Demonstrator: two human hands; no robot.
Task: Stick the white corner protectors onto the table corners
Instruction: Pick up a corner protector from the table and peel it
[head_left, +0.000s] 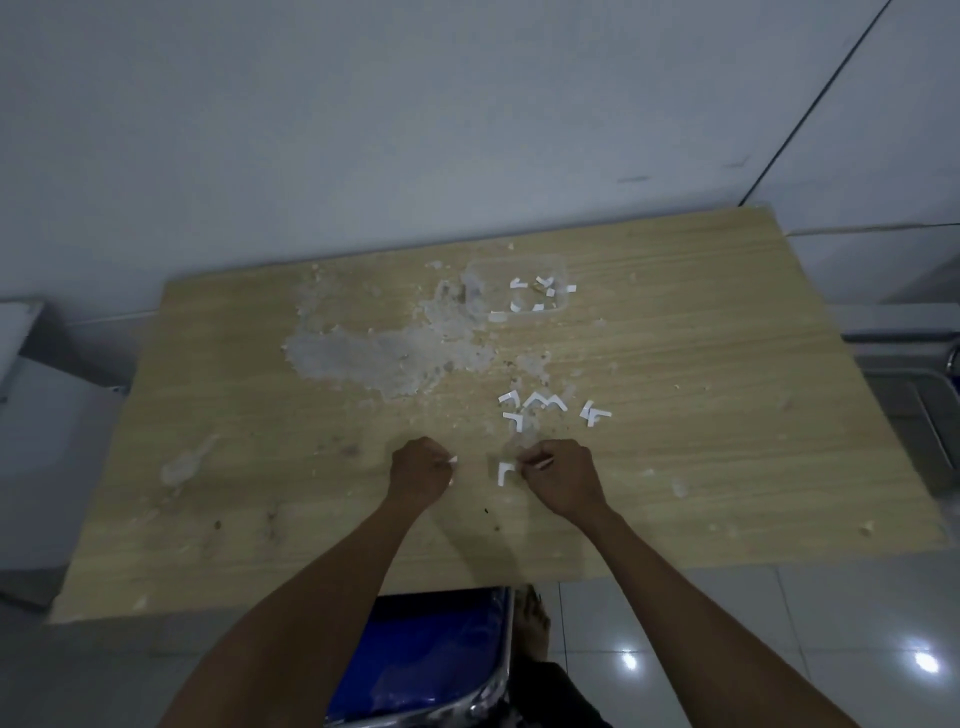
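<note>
Currently: your hands, left (420, 467) and right (558, 470), each pinch white slivers; protector (505, 472) adhesive may foul on the dusty surface (727, 415)

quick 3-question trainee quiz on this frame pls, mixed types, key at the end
1. True or false: the L-shaped white corner protector lying between the hands rests on the table.
2. Multiple choice: where is the far group of white pieces?
A. beside the grey damaged patch, toward the wall
B. on the blue chair
C. at the table's near left corner
3. Fill in: the left hand and right hand are both over the table's ____ surface, not at a corner.

Key: 1 true; 2 A; 3 top
</note>
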